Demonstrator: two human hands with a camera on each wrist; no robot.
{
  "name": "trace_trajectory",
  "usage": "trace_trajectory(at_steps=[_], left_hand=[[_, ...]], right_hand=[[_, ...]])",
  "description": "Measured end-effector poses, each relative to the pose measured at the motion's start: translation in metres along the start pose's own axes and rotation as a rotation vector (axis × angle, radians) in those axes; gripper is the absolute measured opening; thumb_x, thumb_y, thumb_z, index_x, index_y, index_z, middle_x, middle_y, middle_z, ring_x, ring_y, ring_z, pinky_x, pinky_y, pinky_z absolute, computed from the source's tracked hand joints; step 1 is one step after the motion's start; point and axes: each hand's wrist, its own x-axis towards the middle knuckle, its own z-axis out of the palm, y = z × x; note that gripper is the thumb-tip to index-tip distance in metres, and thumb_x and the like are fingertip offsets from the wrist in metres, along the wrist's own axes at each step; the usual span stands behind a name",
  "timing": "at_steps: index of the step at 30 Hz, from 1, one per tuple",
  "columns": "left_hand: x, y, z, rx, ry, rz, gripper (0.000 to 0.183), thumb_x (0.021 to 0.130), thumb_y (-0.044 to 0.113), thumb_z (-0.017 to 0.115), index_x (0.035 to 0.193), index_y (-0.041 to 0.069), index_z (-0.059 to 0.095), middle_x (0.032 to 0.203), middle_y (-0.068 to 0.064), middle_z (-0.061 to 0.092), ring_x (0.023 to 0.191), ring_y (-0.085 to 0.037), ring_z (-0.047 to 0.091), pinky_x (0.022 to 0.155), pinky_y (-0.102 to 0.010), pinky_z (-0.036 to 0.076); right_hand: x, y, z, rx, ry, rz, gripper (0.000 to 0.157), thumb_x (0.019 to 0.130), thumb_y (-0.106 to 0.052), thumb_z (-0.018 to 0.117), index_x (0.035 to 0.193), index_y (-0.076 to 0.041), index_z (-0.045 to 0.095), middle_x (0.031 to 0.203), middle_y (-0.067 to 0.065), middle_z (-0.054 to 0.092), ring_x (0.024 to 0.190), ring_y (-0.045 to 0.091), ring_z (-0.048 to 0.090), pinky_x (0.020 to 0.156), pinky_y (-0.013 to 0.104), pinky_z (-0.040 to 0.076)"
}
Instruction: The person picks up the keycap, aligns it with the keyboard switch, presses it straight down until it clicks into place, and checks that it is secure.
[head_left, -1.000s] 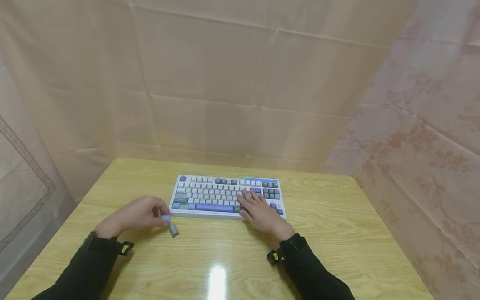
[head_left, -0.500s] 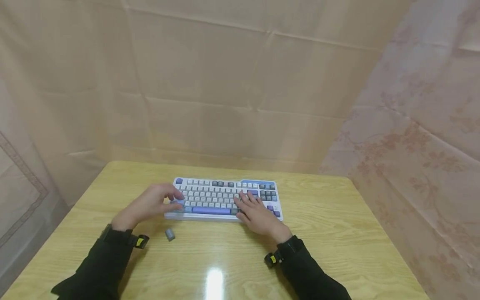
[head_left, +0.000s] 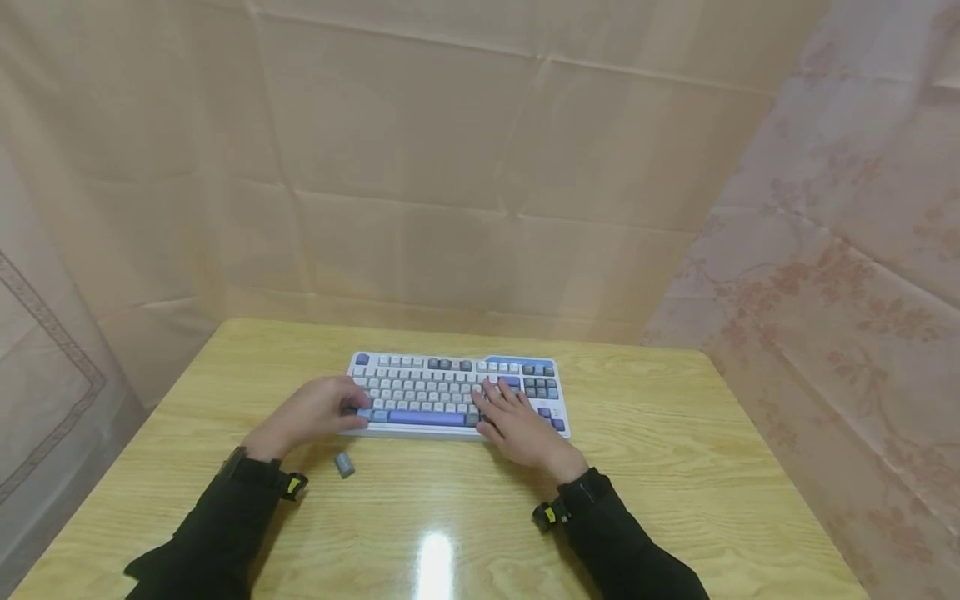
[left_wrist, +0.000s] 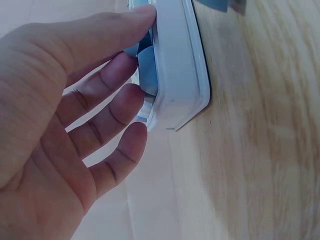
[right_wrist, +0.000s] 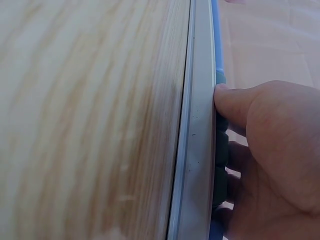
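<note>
A white keyboard (head_left: 427,432) with white, grey, blue and purple keys lies on the wooden table. At its lower left corner my left hand (head_left: 315,410) pinches a small blue keycap (left_wrist: 132,50) between thumb and forefinger, low over the keys. In the left wrist view, the thumb lies at the keyboard's front rim, beside a dark gap and a blue corner key (left_wrist: 148,75). My right hand (head_left: 521,427) rests with spread fingers on the keyboard's right part, the thumb at its front edge. A loose grey keycap (head_left: 344,465) lies in front of the keyboard's left end.
The table (head_left: 637,500) has a wood-grain top, with a bright light reflection near its front. A beige curtain (head_left: 420,167) hangs behind it, and a flowered one (head_left: 847,275) on the right. Dark straps with small cameras sit on both wrists.
My left hand has carried the blue keycap from beside the grey one on the table to the keyboard's lower left corner. The right hand stays on the keyboard.
</note>
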Motion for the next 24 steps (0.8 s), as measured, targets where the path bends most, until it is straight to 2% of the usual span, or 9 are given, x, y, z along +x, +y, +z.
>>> trace_trajectory(at_steps=[15,24], left_hand=[[0.0001,0.0027,-0.0012,-0.006,-0.022,-0.062,0.015,0.076,0.019,0.076,0.090,0.015,0.073,0.088,0.005,0.063,0.077,-0.012,0.056,0.067,-0.031,0.049],[-0.0014,0.0030,-0.0016,-0.019,0.004,-0.058,0.010,0.078,0.017,0.075,0.088,0.015,0.073,0.082,0.008,0.064,0.073,-0.007,0.056,0.066,-0.031,0.051]], right_hand=[[-0.0006,-0.0019,-0.0025,0.007,0.007,-0.001,0.052,0.104,-0.032,0.035,0.149,-0.007,0.027,0.154,0.020,0.020,0.140,0.040,0.011,0.109,0.057,0.014],[-0.0006,-0.0016,-0.0021,0.005,0.007,-0.005,0.052,0.103,-0.031,0.036,0.149,-0.007,0.028,0.154,0.020,0.021,0.140,0.040,0.011,0.109,0.057,0.014]])
